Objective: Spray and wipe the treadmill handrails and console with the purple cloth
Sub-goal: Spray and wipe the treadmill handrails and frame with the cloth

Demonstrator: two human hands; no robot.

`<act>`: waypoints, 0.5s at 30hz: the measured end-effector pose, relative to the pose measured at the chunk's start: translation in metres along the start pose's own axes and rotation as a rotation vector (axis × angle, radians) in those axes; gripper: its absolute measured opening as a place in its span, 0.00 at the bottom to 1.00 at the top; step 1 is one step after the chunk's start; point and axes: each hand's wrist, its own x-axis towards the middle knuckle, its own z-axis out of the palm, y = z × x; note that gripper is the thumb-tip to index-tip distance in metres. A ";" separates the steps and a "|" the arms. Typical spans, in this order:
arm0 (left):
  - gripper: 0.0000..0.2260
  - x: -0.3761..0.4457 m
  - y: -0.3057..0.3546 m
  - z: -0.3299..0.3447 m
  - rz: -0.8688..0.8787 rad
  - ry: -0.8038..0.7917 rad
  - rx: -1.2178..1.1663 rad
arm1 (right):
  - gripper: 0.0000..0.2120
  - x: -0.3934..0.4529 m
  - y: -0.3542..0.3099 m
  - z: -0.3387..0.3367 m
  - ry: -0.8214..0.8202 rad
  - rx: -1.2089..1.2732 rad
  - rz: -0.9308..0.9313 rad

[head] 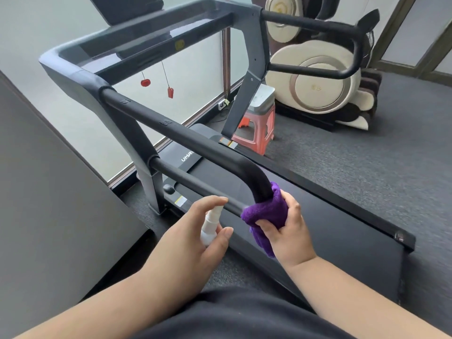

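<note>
My right hand (287, 228) grips the purple cloth (267, 211), which is wrapped around the rear bend of the near black handrail (186, 140). My left hand (193, 231) holds a small white spray bottle (211, 223), index finger over its top, nozzle close to the lower rail just left of the cloth. The console (137, 45) sits at the top of the grey frame. The far handrail (318, 28) loops out at the upper right.
The treadmill belt (305, 216) runs below the rail. Two red safety clips (156, 86) hang from the console. A red plastic stool (256, 128) and a massage chair (318, 77) stand on the grey carpet to the right. A dark panel (49, 192) fills the left.
</note>
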 end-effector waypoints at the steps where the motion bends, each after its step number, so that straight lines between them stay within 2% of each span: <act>1: 0.19 0.000 0.000 0.001 -0.002 -0.003 0.000 | 0.34 0.000 0.000 0.000 -0.008 0.003 0.004; 7: 0.18 0.003 0.007 0.004 0.032 -0.004 -0.035 | 0.33 0.009 -0.031 -0.005 0.037 -0.061 -0.031; 12: 0.19 0.009 -0.005 -0.006 0.065 0.014 -0.085 | 0.32 0.038 -0.086 -0.005 0.118 -0.340 -0.233; 15: 0.19 0.016 -0.020 -0.016 0.088 -0.004 -0.114 | 0.28 0.051 -0.111 0.000 0.132 -0.545 -0.339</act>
